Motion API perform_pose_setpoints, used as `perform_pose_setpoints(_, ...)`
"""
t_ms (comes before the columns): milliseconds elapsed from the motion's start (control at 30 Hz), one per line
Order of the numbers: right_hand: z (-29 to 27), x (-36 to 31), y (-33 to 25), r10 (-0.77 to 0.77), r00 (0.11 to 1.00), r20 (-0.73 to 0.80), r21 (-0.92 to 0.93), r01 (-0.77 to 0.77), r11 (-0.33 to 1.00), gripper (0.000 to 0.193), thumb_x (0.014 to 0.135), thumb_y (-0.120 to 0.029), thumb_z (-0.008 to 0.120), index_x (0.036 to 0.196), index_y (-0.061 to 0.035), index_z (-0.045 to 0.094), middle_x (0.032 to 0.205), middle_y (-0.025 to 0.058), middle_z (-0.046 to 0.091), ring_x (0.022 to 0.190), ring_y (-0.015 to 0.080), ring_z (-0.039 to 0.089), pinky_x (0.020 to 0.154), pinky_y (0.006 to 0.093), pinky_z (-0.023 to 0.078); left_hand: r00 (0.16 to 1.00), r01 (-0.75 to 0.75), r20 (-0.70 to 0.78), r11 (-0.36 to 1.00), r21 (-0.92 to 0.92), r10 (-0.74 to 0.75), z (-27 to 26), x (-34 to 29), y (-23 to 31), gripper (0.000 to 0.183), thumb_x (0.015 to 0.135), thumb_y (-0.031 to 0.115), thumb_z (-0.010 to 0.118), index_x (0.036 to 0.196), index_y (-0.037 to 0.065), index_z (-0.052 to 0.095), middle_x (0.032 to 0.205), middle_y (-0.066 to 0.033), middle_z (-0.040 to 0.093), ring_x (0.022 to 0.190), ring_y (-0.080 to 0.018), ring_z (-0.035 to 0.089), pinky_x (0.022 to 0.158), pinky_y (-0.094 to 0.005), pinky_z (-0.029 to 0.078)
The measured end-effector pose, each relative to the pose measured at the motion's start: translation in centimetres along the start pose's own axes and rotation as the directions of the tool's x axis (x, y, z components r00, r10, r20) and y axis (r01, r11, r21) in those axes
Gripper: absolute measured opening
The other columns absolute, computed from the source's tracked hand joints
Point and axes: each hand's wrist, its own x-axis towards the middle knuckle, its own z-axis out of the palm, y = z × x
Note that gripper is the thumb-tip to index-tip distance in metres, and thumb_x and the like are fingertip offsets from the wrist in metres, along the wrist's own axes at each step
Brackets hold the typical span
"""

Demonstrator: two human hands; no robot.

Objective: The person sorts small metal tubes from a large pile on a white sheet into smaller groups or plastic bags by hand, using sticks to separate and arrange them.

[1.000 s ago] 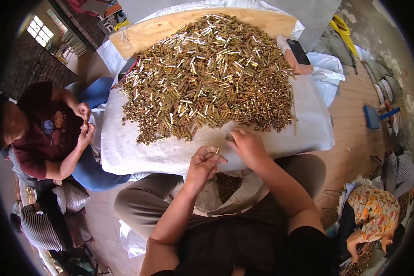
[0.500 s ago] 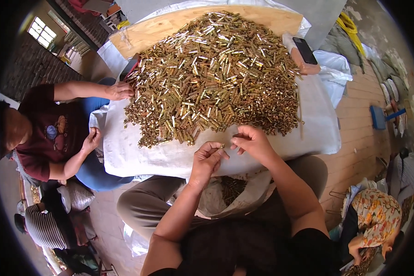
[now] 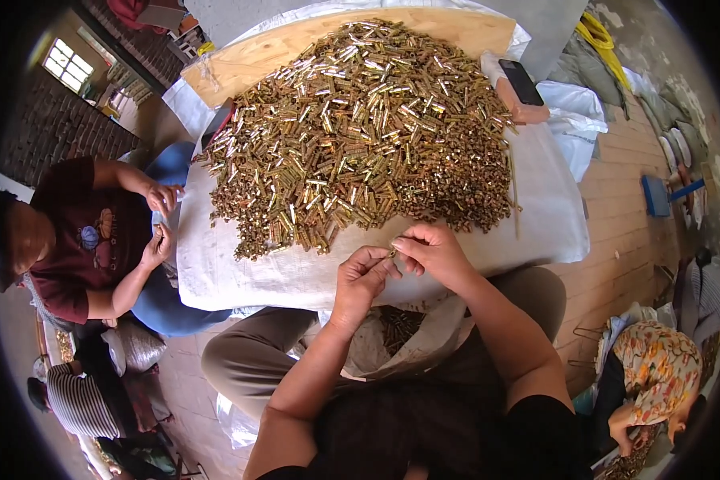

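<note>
While the left hand (image 3: 363,277) is held over the near edge of the surface, a small brass-coloured metal piece (image 3: 392,253) is pinched between its thumb and forefinger. By the right hand (image 3: 430,252), the same spot is met from the other side, its thumb and index fingertips being pressed together at the piece. Because most of the piece is covered by fingers, the direction of its long axis cannot be told. It is held above the white woven-cloth-covered surface (image 3: 548,200), just in front of a broad heap of shiny brass-coloured metal cylinders and short nut-like pieces (image 3: 360,132).

In the heap the long axes are turned every way; several cylinders at the near edge are pointed roughly toward the person. Short pieces are gathered at the near right and near left. Along the right side of the heap a thin straight rod (image 3: 514,188) is laid, its long axis running from near to far. Behind the heap a pale wooden board (image 3: 248,64) is set, and at the far right a black phone (image 3: 520,82) is rested on a pinkish block (image 3: 532,114). Below the hands, more metal pieces are held in an open whitish sack (image 3: 436,340) between the person's knees.
</note>
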Motion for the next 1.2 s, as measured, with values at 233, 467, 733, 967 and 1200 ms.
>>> perform_pose_setpoints(233,0.1,-0.2,0.1,-0.139,0.990,0.003,-0.206,0.136,0.969,0.015,0.086,-0.015,0.061,0.080,-0.0015,0.061,0.061,-0.0003,0.056,0.051,0.0056,0.052,0.044,0.0205,0.040,0.999,0.031,-0.017,0.999,0.020,-0.031,0.3,-0.2,0.2,0.011,0.089,0.007,0.052,0.096,0.001,0.058,0.069,-0.0053,0.060,0.044,-0.0024,0.032,0.040,-0.0174,0.023)
perform_pose_setpoints(467,2.2,-1.1,0.9,-0.365,0.924,-0.115,-0.456,0.278,0.846,0.020,0.083,-0.017,0.060,0.073,0.0002,0.058,0.058,0.0110,0.055,0.048,0.0209,0.054,0.046,0.0332,0.041,0.997,0.062,-0.039,0.997,-0.043,-0.063,-0.2,-0.2,0.0,0.010,0.090,0.008,0.052,0.093,0.001,0.058,0.068,-0.0043,0.060,0.045,-0.0017,0.034,0.041,-0.0164,0.025)
perform_pose_setpoints(733,2.7,-0.6,1.4,-0.516,0.855,-0.058,-0.630,0.369,0.683,0.020,0.082,-0.016,0.059,0.068,-0.0025,0.055,0.060,0.0124,0.055,0.055,0.0310,0.056,0.051,0.0398,0.043,0.994,0.105,-0.042,0.991,0.085,-0.101,-0.8,-0.2,-0.2,0.009,0.087,0.008,0.055,0.086,0.001,0.059,0.067,-0.0043,0.060,0.047,-0.0039,0.041,0.043,-0.0191,0.032)
perform_pose_setpoints(967,-1.5,2.0,2.4,-0.552,0.812,-0.191,-0.970,-0.069,0.234,0.019,0.079,-0.010,0.056,0.096,-0.0039,0.062,0.086,0.0103,0.059,0.072,0.0281,0.058,0.060,0.0372,0.049,0.877,-0.409,0.314,0.220,0.886,0.363,-2.0,3.4,1.7,0.021,0.077,0.009,0.059,0.097,0.003,0.064,0.092,-0.0158,0.062,0.082,-0.0299,0.060,0.071,-0.0351,0.048)
perform_pose_setpoints(1200,-0.2,3.1,4.1,-0.595,0.804,-0.006,-0.992,0.072,0.108,0.026,0.079,-0.010,0.054,0.104,-0.0048,0.059,0.095,0.0082,0.053,0.088,0.0241,0.055,0.067,0.0357,0.049,0.824,-0.320,0.361,-0.167,0.933,0.436,-1.3,9.9,-0.5,0.039,0.078,0.010,0.053,0.117,0.014,0.055,0.133,-0.0133,0.041,0.125,-0.0334,0.034,0.101,-0.0486,0.029)
